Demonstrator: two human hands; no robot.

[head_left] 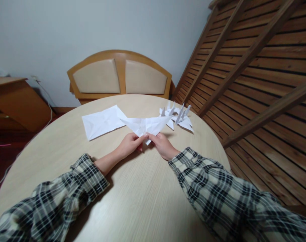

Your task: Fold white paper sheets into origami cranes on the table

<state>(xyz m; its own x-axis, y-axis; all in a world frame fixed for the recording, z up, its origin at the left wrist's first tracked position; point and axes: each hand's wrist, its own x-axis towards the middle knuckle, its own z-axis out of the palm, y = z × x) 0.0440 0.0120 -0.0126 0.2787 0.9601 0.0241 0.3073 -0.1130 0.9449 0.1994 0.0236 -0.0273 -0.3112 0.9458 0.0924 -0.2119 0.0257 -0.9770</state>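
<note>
Between my two hands is a partly folded piece of white origami paper [156, 125], its two wide points spread out left and right and a small tip showing below. My left hand [131, 144] pinches its lower middle from the left, thumb on top. From the other side my right hand [163, 145] pinches the same spot, and the two thumbs meet there. Fingers beneath the paper are mostly hidden. Just beyond, to the left, flat white paper sheets [101, 122] lie on the table. Several folded paper cranes [179, 116] stand grouped to the right.
The round pale wooden table [132, 198] fills the foreground. Behind it stands a padded wooden headboard [121, 75] against the wall. A slatted wooden panel [264, 77] leans along the right side. At the left is a wooden cabinet [19, 104] with a white cable [45, 92] nearby.
</note>
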